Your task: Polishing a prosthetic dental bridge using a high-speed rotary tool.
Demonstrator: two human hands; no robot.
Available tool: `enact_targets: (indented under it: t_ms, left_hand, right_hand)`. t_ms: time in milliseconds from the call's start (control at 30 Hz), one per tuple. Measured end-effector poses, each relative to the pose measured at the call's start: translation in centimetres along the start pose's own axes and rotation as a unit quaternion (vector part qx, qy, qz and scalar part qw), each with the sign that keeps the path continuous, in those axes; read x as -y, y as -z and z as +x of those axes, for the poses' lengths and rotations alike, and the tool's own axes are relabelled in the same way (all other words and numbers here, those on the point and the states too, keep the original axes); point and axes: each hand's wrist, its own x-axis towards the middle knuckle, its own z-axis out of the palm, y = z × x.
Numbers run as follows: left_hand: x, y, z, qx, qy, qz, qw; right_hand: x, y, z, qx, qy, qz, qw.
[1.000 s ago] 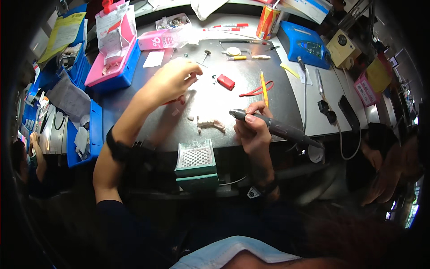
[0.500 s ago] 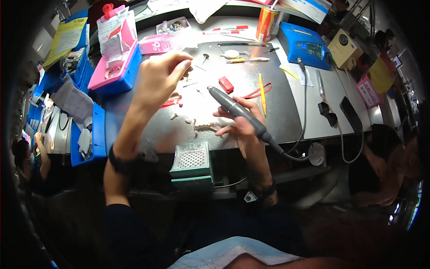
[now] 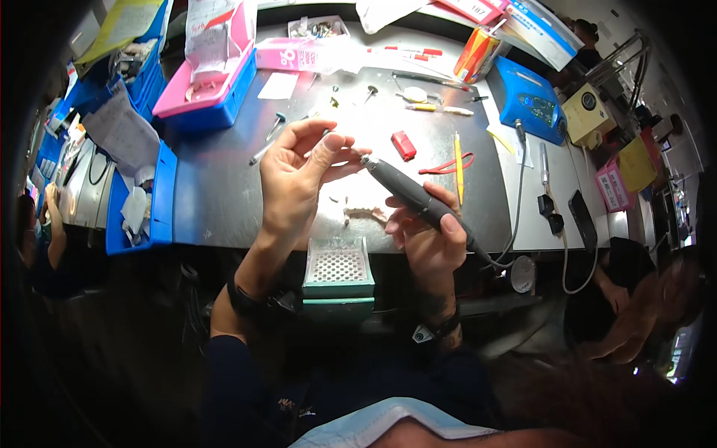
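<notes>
My right hand point(image 3: 432, 245) wraps the handpiece point(image 3: 407, 190); I'd steady its tip point(image 3: 365, 160). Just left, whether my left hand point(image 3: 296, 173) pinches anything, I cannot tell.

The pen-like handpiece point(image 3: 407, 192) is dark grey and smooth, a thick barrel tapering to a small metal-coloured nose point(image 3: 366, 160). It's held up above the bench in the right hand point(image 3: 429, 231), lying slantwise, nose up and to the left, right by the left hand's point(image 3: 305, 166) fingertips; from here I can't tell whether they touch. A dark cord point(image 3: 482, 256) trails from its rear end. At the left thumb and forefinger there's a dark speck point(image 3: 326, 133), too small to make out.
</notes>
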Motion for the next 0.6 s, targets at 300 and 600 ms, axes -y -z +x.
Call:
enact_targets:
  t_ms: [300, 600]
  left_hand:
    - [0.6, 0.5, 0.1, 0.055, 0.014, 0.074, 0.996]
    - [-0.1, -2.4, -0.4, 0.243, 0.106, 0.031, 0.964]
  right_hand:
    - [-0.4, 0.4, 0.5, 0.015, 0.014, -0.01, 1.0]
    - [0.1, -1.1, -0.2, 0.112, 0.18, -0.301, 0.93]
